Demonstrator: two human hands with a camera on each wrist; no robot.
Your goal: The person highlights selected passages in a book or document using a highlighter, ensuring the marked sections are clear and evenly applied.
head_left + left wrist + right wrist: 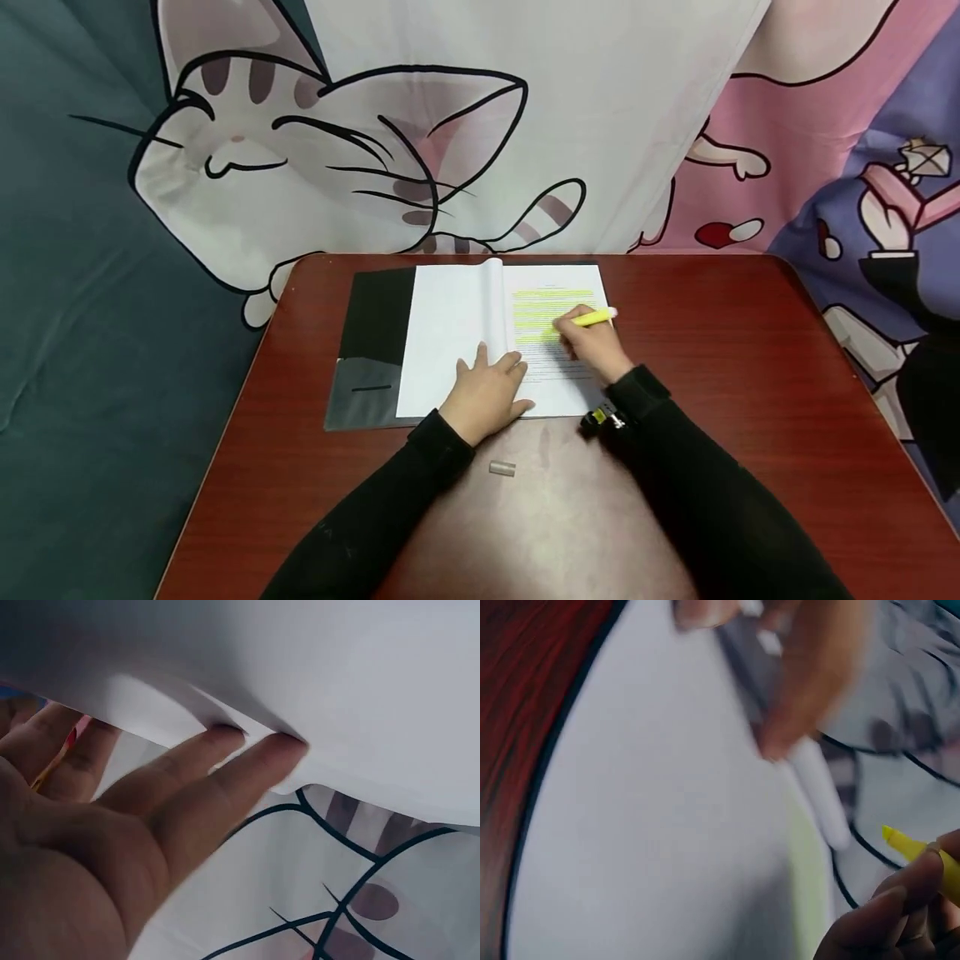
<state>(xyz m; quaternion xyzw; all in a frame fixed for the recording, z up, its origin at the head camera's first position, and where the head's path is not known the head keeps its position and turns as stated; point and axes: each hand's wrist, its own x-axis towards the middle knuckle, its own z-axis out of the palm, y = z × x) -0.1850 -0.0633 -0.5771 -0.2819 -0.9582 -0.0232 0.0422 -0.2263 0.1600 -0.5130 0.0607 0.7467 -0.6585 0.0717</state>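
Observation:
A yellow highlighter [597,317] is pinched in my right hand [597,346], above the right page. In the right wrist view its yellow chisel tip [897,838] shows beyond my fingertips. My left hand [483,400] rests with spread fingers on the lower middle of the open document, near the fold; the left wrist view shows its fingertips [289,750] touching the paper. The right page [555,396] carries printed lines, the upper ones marked yellow [551,308] and the lower ones plain. Blank white paper [450,333] makes up the left page.
Under the pages lies a dark folder [375,312] with a clear pocket at lower left. A small grey cylindrical piece [502,468] sits on the reddish-brown table [720,333] near my left wrist. Behind the table hangs a cartoon-cat curtain [600,100].

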